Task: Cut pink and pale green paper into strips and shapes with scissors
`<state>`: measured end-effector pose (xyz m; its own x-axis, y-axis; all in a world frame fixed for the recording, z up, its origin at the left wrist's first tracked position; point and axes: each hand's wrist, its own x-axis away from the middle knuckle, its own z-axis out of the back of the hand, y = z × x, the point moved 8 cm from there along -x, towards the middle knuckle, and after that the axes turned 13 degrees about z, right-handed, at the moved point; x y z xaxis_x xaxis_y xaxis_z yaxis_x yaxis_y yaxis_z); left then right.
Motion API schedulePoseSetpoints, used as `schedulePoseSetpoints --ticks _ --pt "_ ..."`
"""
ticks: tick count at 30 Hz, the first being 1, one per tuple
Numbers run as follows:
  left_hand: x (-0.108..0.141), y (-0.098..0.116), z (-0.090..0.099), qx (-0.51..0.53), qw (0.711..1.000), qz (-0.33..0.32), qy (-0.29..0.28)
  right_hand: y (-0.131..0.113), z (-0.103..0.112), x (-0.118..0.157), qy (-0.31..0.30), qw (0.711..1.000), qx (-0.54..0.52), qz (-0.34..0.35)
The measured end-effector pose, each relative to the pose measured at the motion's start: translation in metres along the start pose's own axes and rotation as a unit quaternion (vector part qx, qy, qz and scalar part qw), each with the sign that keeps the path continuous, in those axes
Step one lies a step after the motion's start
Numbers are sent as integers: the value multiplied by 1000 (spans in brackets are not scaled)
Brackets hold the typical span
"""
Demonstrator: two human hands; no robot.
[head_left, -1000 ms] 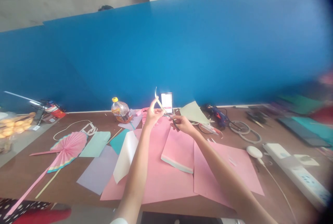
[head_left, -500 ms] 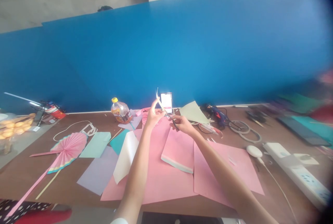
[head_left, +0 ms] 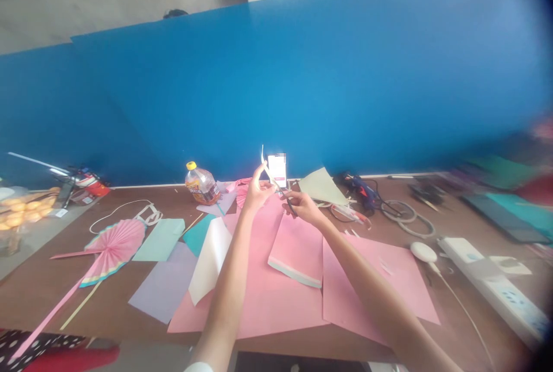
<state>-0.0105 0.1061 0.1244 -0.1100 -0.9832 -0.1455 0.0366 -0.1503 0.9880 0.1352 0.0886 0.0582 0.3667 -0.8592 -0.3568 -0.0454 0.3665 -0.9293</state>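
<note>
Left of the smartphone (head_left: pixel 277 170), the left hand (head_left: pixel 258 189) is slightly closer to it than a second ago. The upper tip of the pale strip (head_left: pixel 264 163) it pinches has also shifted, ending nearer the phone's left edge.

The worktop (head_left: pixel 116 285) looks like smooth brown board with a dull sheen. Left of the bottle (head_left: pixel 202 186), itself clear, glossy plastic, the pink fan (head_left: pixel 116 239) is pleated matt paper. Right of the bottle, the pink sheets (head_left: pixel 276 308) are flat matt paper; farther right, the power strip (head_left: pixel 492 285) looks like smooth white plastic.
</note>
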Motion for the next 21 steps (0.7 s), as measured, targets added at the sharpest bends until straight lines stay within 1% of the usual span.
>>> schedulePoseSetpoints --ticks 8,14,21 --pt "1 0 1 -5 1000 -6 11 1 1 0 2 1000 11 2" --pt "0 0 1 5 1000 -7 1 0 1 -1 5 1000 18 9" --pt "4 5 -6 7 1000 -18 -10 1 2 -2 13 1000 15 -5"
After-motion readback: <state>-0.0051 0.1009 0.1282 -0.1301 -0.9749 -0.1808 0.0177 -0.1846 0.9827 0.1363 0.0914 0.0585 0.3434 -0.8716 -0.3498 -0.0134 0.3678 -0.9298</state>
